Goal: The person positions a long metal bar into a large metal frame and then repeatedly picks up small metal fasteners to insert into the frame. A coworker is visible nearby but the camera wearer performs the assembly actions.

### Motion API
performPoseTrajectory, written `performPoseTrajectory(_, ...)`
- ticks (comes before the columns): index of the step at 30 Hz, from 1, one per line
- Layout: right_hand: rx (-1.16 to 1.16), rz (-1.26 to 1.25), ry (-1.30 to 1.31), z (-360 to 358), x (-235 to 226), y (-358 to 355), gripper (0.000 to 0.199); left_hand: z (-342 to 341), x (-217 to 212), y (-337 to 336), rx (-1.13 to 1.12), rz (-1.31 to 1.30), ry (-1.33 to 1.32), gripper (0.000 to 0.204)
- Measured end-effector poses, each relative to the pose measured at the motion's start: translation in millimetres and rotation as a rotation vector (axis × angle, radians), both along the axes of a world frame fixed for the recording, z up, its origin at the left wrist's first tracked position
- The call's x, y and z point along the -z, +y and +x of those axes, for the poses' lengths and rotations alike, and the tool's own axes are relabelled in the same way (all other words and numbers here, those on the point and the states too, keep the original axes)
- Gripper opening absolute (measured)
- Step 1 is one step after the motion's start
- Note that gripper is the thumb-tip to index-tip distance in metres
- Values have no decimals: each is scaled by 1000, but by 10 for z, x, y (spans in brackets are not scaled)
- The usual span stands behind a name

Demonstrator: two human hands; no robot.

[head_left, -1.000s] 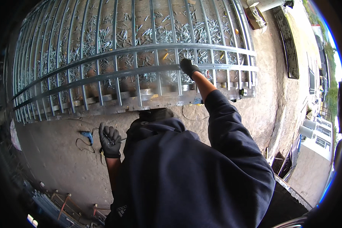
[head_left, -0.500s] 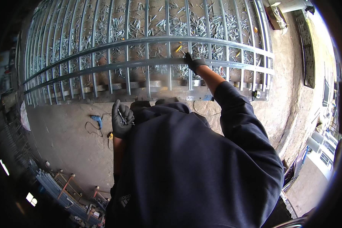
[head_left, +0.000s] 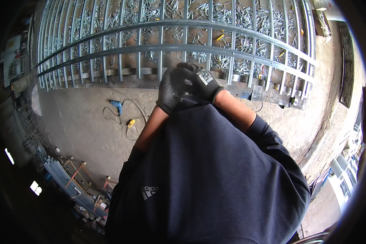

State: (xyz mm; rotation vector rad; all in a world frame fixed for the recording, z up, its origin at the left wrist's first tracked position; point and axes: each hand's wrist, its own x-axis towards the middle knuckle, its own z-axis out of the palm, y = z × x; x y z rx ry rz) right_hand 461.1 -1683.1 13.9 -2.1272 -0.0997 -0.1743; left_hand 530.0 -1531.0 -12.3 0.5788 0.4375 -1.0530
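Note:
Both my hands wear black gloves and meet in front of my chest, above my dark sweatshirt. My left hand has its fingers curled. My right hand presses against it from the right, fingers folded over it. A small shiny bit shows between the palms, and what it is cannot be made out. Just beyond the hands lies a large galvanised metal gate frame with many upright bars and two long curved rails, flat over the concrete floor.
A blue power tool with its cable and a small yellow object lie on the concrete to the left. Several short metal pieces are scattered under the gate bars. Stacked metal profiles and racks stand at lower left.
My right hand has let go of the gate rail and come back toward me. My left hand has risen from my side, and the two now meet.

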Motion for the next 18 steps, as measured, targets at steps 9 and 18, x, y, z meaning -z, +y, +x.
performPoseTrajectory(9, 43, -194, -45, 46, 75, 214, 40, 57, -16, 59, 338, 336, -1528, 72)
performPoseTrajectory(18, 291, 1220, 294, 60, 271, -336, 14, 52, 154, 295, 87, -134, 103, 36)
